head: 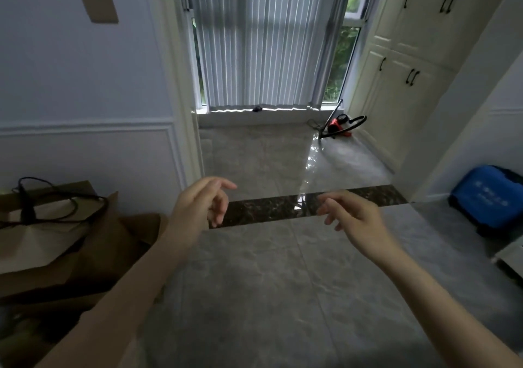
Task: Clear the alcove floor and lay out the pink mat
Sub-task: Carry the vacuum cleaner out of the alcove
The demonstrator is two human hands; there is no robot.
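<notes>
The alcove floor [254, 152] of grey marble tile lies ahead, beyond a dark stone threshold strip [268, 207]. In its far right corner sits a red and black vacuum cleaner [338, 125] with a hose and wand. My left hand [201, 203] and my right hand [351, 214] are both held out in front of me over the threshold, fingers loosely curled, holding nothing. No pink mat is in view.
Vertical blinds [266, 42] cover the alcove window. White cupboards [402, 56] line the right wall. Brown paper bags [65, 240] with a black cable on top stand at my left. A blue case [486, 198] sits on the floor at the right.
</notes>
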